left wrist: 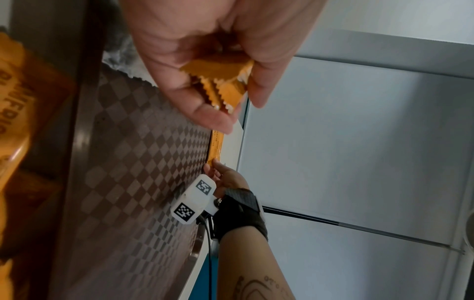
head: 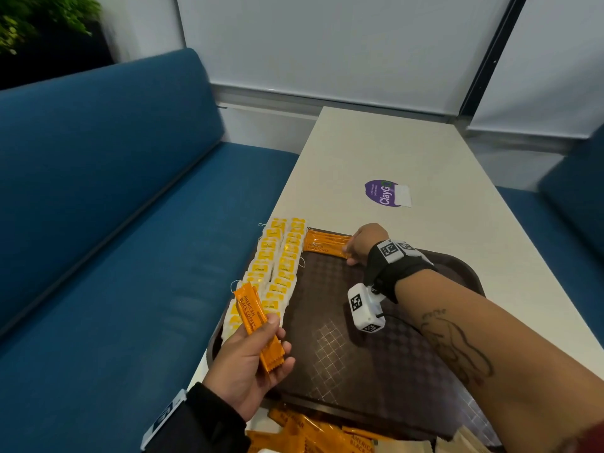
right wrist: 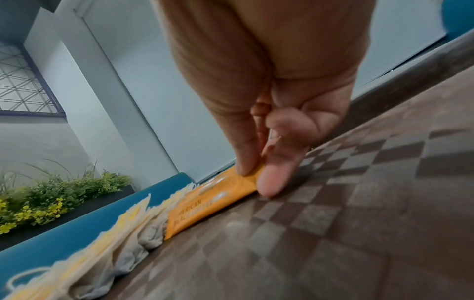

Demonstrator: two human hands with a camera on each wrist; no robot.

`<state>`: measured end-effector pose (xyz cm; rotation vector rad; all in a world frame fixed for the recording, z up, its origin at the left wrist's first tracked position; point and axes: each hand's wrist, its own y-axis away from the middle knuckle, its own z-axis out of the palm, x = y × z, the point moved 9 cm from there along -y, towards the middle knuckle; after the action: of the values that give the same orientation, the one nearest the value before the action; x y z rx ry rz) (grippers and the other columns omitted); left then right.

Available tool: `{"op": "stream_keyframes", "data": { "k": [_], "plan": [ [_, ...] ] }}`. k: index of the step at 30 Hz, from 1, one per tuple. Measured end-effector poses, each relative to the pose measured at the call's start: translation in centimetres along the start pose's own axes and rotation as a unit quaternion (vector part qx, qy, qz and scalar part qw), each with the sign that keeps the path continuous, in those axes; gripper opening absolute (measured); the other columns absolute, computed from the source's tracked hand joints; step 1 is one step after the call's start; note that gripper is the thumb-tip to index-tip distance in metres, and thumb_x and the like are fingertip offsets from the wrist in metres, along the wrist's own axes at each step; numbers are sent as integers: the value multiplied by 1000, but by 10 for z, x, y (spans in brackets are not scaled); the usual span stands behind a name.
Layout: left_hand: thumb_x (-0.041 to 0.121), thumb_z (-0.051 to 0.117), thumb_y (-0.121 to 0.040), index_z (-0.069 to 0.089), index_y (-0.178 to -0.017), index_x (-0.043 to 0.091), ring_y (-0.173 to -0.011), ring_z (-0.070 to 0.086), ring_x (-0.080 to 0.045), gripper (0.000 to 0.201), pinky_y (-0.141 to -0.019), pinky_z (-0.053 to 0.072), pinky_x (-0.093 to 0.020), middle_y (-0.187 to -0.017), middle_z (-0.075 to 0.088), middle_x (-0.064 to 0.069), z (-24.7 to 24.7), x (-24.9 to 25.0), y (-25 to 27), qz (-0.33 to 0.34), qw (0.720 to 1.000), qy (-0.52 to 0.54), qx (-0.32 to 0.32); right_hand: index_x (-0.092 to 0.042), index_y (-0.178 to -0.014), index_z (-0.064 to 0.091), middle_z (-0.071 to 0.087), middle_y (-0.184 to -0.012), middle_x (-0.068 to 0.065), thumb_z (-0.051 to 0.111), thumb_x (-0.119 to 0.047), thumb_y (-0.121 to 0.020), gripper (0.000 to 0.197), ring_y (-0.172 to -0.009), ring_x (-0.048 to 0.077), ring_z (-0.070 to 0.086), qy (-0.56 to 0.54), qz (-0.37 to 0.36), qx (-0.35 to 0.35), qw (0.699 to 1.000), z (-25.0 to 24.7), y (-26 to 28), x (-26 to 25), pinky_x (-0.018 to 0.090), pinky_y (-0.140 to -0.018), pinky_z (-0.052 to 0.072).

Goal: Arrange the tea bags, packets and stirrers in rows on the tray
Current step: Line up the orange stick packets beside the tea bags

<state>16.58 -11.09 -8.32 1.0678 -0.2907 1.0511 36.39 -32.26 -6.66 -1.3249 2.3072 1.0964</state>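
blue booth seating flanks a pale table [head: 408, 152] where a brown checkered tray [head: 376, 354] sits at the near end. right hand [head: 362, 241]: thumb and fingertips [right wrist: 246, 162] pinch the end of an orange american black coffee packet [head: 327, 245], laying it flat at the tray's 12 o'clock edge, just beside the tea bags. left hand [head: 251, 361]: fingers curled round a small bundle of spare coffee packets [head: 258, 325], held over the tray's 8 o'clock corner.

outward from there, two rows of yellow-tagged tea bags [head: 277, 266] run along the tray's 9 to 11 o'clock side, overlapping like shingles; that part looks finished. the packet row seems barely begun, a few sticks at most. a loose heap of coffee packets [head: 313, 433] waits off the tray at 6 o'clock. no stirrers can be made out anywhere. most of the tray floor lies bare, so i judge the job well under half done.
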Motion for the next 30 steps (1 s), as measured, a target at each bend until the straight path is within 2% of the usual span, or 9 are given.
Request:
{"op": "stream_keyframes", "data": {
  "k": [4,7,9,13,20,22,24,26,30],
  "plan": [
    [22,59,-88,58,-102,9,-67,58,-20,20,-43,52,-28,-78,59,-8,1,-1,1,-3,1000,0,-1,-6,-83,57,61,-64,3,69,-13,-86,14,-52,12,59,-21,-13,5,1000,-4,-2,2,19,-44,45],
    [22,59,-88,58,-104,9,-68,59,-21,21,-44,53,-28,-79,60,-9,1,0,3,-4,1000,6,1,-7,-76,59,64,-66,5,72,-14,-83,16,-58,14,62,8,-22,18,1000,-9,-6,4,23,-59,51],
    [21,59,-88,57,-105,9,-67,59,-21,21,-44,54,-28,-78,60,-9,2,1,4,-3,1000,9,1,-7,-74,58,64,-67,5,72,-16,-83,18,-59,14,62,20,-21,15,999,-8,-6,5,25,-62,51],
    [20,58,-89,58,-104,8,-68,59,-21,19,-45,54,-29,-79,60,-10,4,1,6,-3,1000,8,0,-7,-73,57,68,-80,10,72,-14,-83,19,-85,22,69,12,-19,4,1000,-4,-6,7,32,-86,55],
    [21,59,-88,58,-103,9,-70,59,-21,19,-45,54,-29,-80,60,-10,6,-1,9,-5,1000,3,-7,-6,-76,55,70,-96,17,73,-6,-81,19,-93,27,69,-38,-29,-5,999,-4,2,9,38,-88,55],
    [21,59,-88,58,-102,8,-70,59,-22,19,-45,54,-29,-80,61,-10,7,1,10,-3,1000,7,-8,-6,-76,55,70,-90,14,73,-8,-81,19,-87,25,70,-24,-42,1,999,-6,8,7,35,-83,56],
    [22,56,-90,59,-102,9,-70,59,-22,18,-44,54,-29,-81,61,-11,8,2,11,-1,1000,13,-7,-8,-76,54,66,-75,10,74,-10,-81,21,-69,21,66,-21,-77,12,997,-11,22,-2,30,-64,55],
    [22,52,-93,60,-103,10,-73,60,-23,18,-45,54,-30,-85,62,-11,9,5,11,4,1000,18,-7,-9,-73,54,61,-66,8,74,-9,-80,21,-55,16,58,-52,-133,0,990,-9,47,-17,24,-49,44],
    [23,52,-93,62,-103,9,-80,60,-23,20,-51,57,-34,-90,62,-11,14,10,13,31,999,14,-15,-12,-72,58,61,-55,-3,77,-14,-78,19,-53,11,58,-54,-232,-143,961,18,120,-40,17,-44,41]
  ]
}}
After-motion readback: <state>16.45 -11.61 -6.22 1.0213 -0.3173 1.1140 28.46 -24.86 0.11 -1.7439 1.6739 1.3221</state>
